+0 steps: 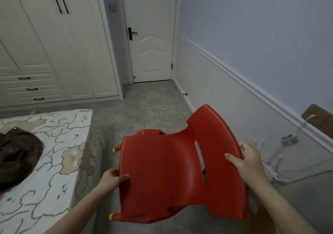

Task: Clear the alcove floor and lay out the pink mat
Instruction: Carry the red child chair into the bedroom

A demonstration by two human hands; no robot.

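Head view, the only one. A small red plastic chair [173, 172] was held up off the grey tiled floor [149, 107], tipped on its side so the seat faced the camera and the backrest swung out to the right. Its long axis, seat to backrest, ran roughly left to right and rose slightly toward the right. Two yellow-capped leg tips [113, 150] poked out at the left edge, pointing away toward the bed [45, 152].

Left hand [112, 179] was closed on the seat's left edge, thumb lying across the front face. Right hand [249, 159] was closed on the top edge of the backrest, thumb on the face, fingers wrapped behind. Both hands were on the chair, one at each end of the long axis; neither was nearer than the other.

The pink mat did not show anywhere in the frame. Floor ahead ran clear toward the closed white door [150, 41], wardrobe [54, 44] to the left, panelled wall [225, 82] to the right. A clear rack or stand [281, 152], hard to make out, sat at the right just beyond the backrest.

Judgement: the clearing step was in hand, the mat not yet begun. Setting the chair down would call for rolling it legs-down; the backrest end near the rack looked like the tight spot.
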